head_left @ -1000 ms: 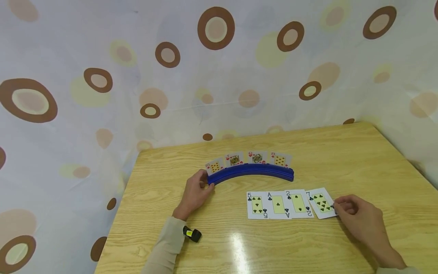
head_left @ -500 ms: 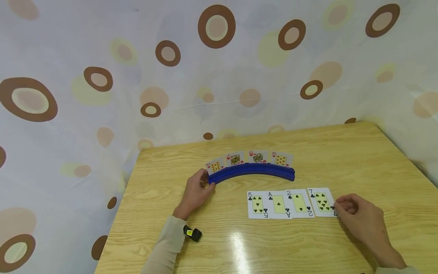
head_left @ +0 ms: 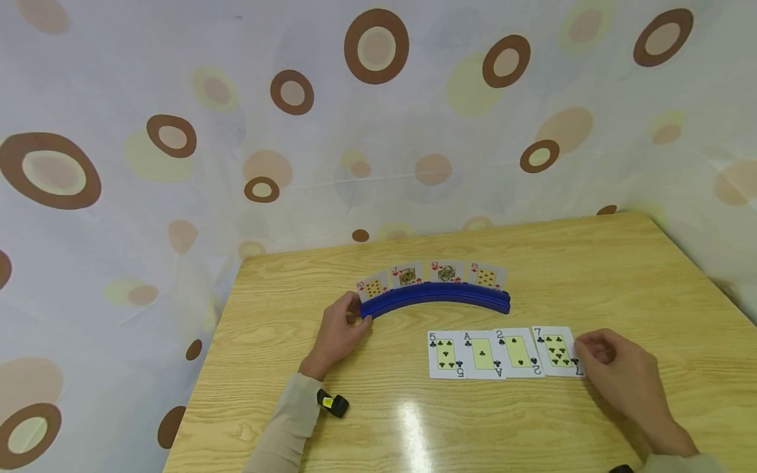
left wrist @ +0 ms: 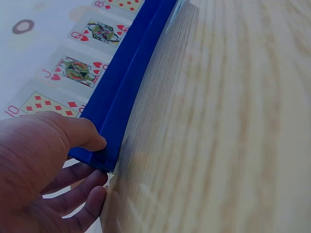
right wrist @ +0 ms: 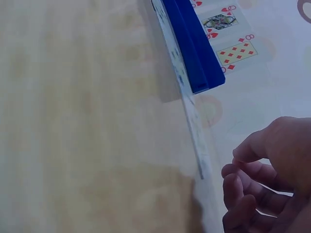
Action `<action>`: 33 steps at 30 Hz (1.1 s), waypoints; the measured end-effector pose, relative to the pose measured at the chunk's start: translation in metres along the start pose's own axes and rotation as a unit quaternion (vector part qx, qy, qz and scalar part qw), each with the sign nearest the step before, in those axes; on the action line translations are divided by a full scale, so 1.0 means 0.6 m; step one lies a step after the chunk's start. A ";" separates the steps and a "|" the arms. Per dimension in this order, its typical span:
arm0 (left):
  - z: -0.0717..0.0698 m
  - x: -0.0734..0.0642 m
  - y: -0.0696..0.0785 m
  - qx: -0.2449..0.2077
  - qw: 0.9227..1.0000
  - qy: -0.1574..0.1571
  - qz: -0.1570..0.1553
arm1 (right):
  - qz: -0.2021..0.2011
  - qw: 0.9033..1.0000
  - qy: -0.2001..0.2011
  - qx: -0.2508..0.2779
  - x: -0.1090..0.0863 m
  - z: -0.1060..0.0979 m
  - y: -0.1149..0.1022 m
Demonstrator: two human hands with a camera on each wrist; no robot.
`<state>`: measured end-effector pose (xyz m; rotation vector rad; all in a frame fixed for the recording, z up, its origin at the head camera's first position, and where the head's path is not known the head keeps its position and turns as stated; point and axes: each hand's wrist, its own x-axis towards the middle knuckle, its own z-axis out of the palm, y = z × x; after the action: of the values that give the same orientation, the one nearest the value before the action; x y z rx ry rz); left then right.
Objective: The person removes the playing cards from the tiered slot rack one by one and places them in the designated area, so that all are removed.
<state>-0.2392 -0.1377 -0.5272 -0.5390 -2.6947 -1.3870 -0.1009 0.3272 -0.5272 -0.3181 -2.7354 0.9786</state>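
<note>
My left hand holds the left end of a curved blue playing card holder; its thumb rests on top in the left wrist view. In the holder stand the ten of diamonds, jack of hearts, queen of hearts and eight of diamonds. A row in front has the five of clubs, ace of clubs, two of spades and seven of clubs. By the seven's right edge is my right hand, loosely curled and holding nothing in the right wrist view.
A light wooden table carries everything. Behind it and at both sides hangs a pale cloth with brown and yellow circles. A black wrist device sits by the left sleeve.
The seven of clubs has turned from tilted to nearly straight, in line with the row. My right fingers have lifted off its edge. The left hand stays on the holder.
</note>
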 end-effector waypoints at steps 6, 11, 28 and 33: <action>-0.002 0.000 0.001 0.003 1.000 0.003 0.005 | -0.033 0.999 0.020 0.013 0.020 -0.004 -0.024; -0.002 0.000 0.002 0.005 1.000 0.003 0.002 | -0.071 0.996 0.034 0.034 0.036 0.000 -0.051; -0.003 -0.001 0.005 0.012 1.000 -0.007 -0.009 | -0.187 0.975 0.035 0.111 0.103 0.041 -0.170; -0.003 -0.002 0.010 0.007 1.000 -0.011 -0.013 | -0.181 0.976 0.054 0.107 0.119 0.058 -0.179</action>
<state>-0.2360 -0.1364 -0.5215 -0.5218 -2.7361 -1.3770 -0.1923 0.2446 -0.4749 0.1549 -2.4396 1.0988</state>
